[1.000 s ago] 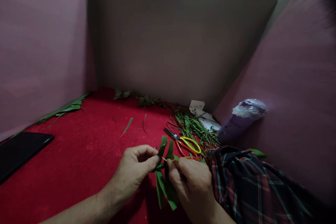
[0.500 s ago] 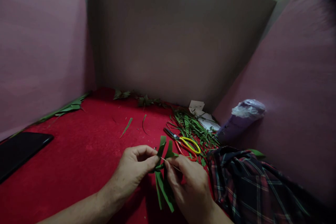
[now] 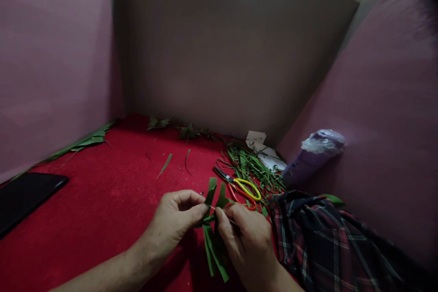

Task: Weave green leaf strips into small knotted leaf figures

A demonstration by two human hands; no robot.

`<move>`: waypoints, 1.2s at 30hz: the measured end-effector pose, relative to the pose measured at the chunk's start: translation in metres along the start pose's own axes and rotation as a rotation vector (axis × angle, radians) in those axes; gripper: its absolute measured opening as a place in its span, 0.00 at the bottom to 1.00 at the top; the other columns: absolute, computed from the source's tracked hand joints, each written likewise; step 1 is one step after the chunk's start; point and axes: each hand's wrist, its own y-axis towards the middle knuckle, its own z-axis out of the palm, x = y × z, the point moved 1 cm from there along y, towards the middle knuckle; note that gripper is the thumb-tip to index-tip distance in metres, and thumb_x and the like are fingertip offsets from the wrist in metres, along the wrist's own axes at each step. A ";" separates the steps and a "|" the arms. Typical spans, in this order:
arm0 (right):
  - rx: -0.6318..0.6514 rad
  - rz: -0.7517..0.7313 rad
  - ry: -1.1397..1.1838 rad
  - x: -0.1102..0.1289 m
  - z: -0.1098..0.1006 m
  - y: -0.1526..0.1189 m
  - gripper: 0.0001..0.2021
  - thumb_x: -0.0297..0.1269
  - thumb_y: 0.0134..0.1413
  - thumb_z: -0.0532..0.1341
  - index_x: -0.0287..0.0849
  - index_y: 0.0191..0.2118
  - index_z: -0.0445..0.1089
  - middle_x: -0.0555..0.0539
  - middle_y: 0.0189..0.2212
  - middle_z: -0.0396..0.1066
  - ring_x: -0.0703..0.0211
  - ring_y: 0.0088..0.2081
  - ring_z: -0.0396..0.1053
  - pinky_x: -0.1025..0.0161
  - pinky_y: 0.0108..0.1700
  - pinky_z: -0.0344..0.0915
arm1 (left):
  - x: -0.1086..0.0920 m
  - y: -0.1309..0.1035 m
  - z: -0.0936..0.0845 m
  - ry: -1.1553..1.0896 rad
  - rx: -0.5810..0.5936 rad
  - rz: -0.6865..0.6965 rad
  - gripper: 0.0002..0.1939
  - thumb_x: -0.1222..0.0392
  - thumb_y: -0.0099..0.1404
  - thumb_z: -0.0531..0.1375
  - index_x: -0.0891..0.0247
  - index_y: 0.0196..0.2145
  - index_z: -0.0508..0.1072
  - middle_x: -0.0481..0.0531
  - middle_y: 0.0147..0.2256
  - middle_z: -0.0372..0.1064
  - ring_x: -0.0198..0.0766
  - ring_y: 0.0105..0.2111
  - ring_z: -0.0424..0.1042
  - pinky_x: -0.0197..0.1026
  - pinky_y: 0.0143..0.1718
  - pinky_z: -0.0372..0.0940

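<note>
Between my two hands is a small bundle of green leaf strips, with cut ends sticking up and longer strips hanging down. My left hand pinches the bundle's left side between thumb and fingertips. From the right, my right hand is closed on a thin pale strand that stretches across to the left fingertips. Whether the strand is thread or a plant fibre I cannot tell. Just beyond my right hand lie scissors with one yellow and one red handle.
A heap of cut green stems lies behind the scissors, beside white papers. A purple plastic-wrapped roll leans at the right wall. Plaid cloth is at the right, a black flat device at the left, on red fabric.
Both hands stay nearly in place. The right thumb has shifted slightly upward at the strand, and the hanging strips have swung a little down and right.
</note>
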 end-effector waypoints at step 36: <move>-0.015 0.041 0.001 -0.001 0.001 0.001 0.15 0.28 0.57 0.53 0.41 0.19 0.57 0.55 0.14 0.58 0.69 0.16 0.57 0.69 0.21 0.50 | 0.002 0.000 0.000 0.027 0.004 -0.021 0.08 0.59 0.46 0.66 0.67 0.21 0.74 0.51 0.21 0.71 0.35 0.23 0.67 0.37 0.28 0.60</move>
